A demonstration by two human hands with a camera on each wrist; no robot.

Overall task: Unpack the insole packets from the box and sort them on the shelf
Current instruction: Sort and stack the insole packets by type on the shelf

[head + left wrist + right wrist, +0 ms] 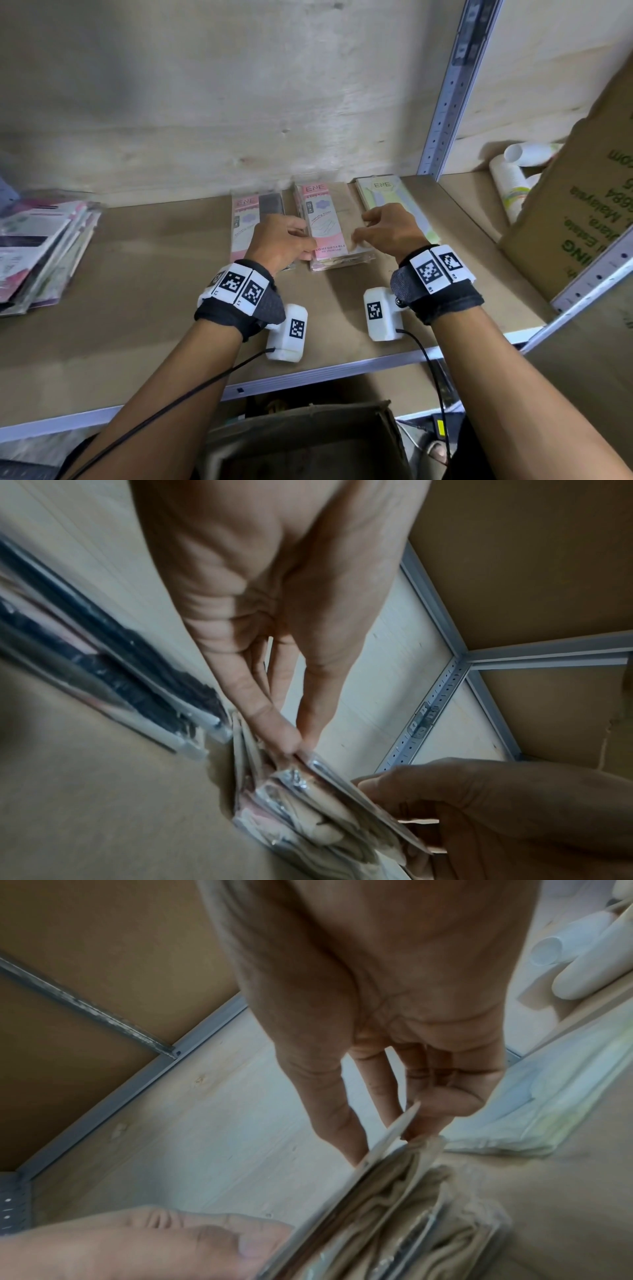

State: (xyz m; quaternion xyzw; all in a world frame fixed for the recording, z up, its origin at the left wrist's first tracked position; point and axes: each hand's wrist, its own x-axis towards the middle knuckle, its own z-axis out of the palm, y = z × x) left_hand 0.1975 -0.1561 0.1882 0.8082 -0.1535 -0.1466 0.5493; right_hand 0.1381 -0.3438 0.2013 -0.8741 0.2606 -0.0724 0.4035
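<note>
Three stacks of insole packets lie at the back of the shelf (171, 325): a pink-and-black stack (255, 219), a pink-and-beige middle stack (325, 219) and a green stack (394, 195). My left hand (305, 236) pinches the left edge of the middle stack's top packet (359, 796) between thumb and fingers (291, 737). My right hand (359, 231) pinches that packet's right edge (394, 1131), thumb on top. The top packet is lifted slightly off the beige packets below (411, 1218).
A loose pile of mixed packets (44, 250) lies at the shelf's left end. An open cardboard box (308, 442) stands below the shelf edge. At the right, past the metal upright (452, 92), stand a large carton (582, 212) and stacked paper cups (510, 178).
</note>
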